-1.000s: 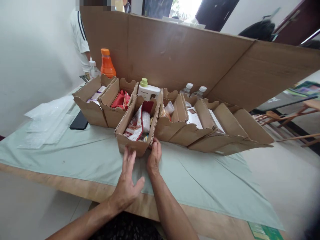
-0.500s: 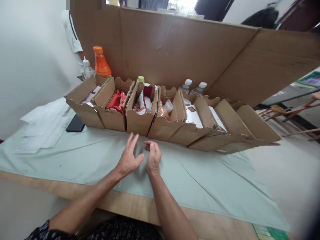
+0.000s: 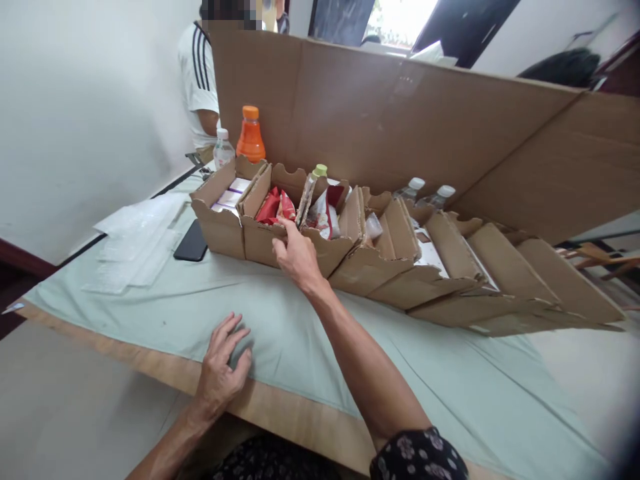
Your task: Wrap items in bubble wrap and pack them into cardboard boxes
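Observation:
My right hand (image 3: 299, 259) reaches to the front wall of the second cardboard bin (image 3: 257, 241) from the left, its fingertips close to the red packets (image 3: 276, 205) inside. Its index finger and thumb are apart and nothing shows between them; the other fingers are partly hidden. My left hand (image 3: 223, 361) hovers over or rests on the green cloth (image 3: 175, 310) by the table's front edge, fingers spread and holding nothing. Just right of the red packets, another bin holds a white and dark red bag (image 3: 324, 217). White and purple boxes (image 3: 230, 199) fill the leftmost bin.
More bins (image 3: 450, 257) continue to the right, before a tall cardboard panel (image 3: 380, 120). An orange bottle (image 3: 251, 139) and clear bottles (image 3: 224, 150) stand behind. A black phone (image 3: 191, 241) and clear plastic sleeves (image 3: 135, 237) lie left. A person (image 3: 200, 87) is beyond.
My right hand has moved forward to the bin with red packets. My left hand has drawn back toward the table's front edge. The view has shifted left.

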`<state>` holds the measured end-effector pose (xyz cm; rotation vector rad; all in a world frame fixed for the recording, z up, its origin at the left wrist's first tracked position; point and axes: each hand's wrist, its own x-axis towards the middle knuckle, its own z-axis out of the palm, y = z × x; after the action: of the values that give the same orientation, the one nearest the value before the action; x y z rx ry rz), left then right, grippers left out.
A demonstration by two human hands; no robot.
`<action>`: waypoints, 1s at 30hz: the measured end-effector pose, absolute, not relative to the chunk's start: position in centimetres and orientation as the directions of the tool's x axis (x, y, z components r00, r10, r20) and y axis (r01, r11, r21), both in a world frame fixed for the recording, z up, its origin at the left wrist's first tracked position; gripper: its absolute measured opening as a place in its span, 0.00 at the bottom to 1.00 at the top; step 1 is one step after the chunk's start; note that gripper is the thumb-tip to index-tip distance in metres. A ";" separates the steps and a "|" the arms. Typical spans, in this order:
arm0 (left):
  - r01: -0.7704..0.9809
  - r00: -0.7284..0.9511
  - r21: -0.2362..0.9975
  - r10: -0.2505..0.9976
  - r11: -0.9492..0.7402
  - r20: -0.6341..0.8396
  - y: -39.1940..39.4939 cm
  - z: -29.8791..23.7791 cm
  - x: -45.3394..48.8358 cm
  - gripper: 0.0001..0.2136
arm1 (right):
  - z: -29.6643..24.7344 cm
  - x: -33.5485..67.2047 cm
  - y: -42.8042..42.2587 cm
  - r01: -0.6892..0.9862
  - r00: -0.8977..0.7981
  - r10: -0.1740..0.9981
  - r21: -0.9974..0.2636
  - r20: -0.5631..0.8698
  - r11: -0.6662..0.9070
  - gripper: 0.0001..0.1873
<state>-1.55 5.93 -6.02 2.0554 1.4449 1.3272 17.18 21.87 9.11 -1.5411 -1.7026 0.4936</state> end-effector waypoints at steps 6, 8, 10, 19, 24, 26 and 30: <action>0.345 -0.175 0.906 0.932 -0.245 0.318 5.5 -5.9 -2.0 0.22 | 8.6 15.9 17.3 0.629 -0.003 0.954 -0.741 0.299 0.234 0.12; 0.195 -0.265 0.965 0.937 -0.178 0.227 5.5 -5.8 -2.5 0.27 | 8.7 16.6 12.7 0.598 -0.056 0.952 -0.753 0.302 0.274 0.12; 0.106 -0.318 0.980 0.928 -0.168 0.193 5.4 -5.4 -3.0 0.30 | 9.1 18.3 8.2 0.561 -0.094 0.957 -0.780 0.273 0.278 0.11; 0.110 -0.043 0.972 0.976 -0.209 0.215 3.3 -2.1 -0.9 0.41 | 8.0 33.0 -3.5 0.413 0.443 0.877 -0.911 0.187 -0.015 0.25; 0.165 0.095 0.986 0.995 -0.029 0.013 2.9 -2.1 0.6 0.32 | 3.4 32.1 -7.2 0.407 0.286 0.948 -0.913 0.136 0.008 0.39; 0.176 0.091 0.984 0.996 -0.010 -0.006 3.1 -1.9 1.3 0.27 | 2.1 30.4 -7.1 0.496 0.263 0.955 -0.868 0.136 -0.013 0.33; 0.141 0.123 0.985 0.989 -0.097 0.080 5.1 -1.1 4.0 0.24 | 1.2 30.1 -4.1 0.609 0.393 0.886 -0.791 0.246 -0.051 0.22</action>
<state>3.99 5.14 -1.13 1.4366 1.1839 1.1127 30.08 -4.10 1.21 -1.7562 -1.3103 0.3883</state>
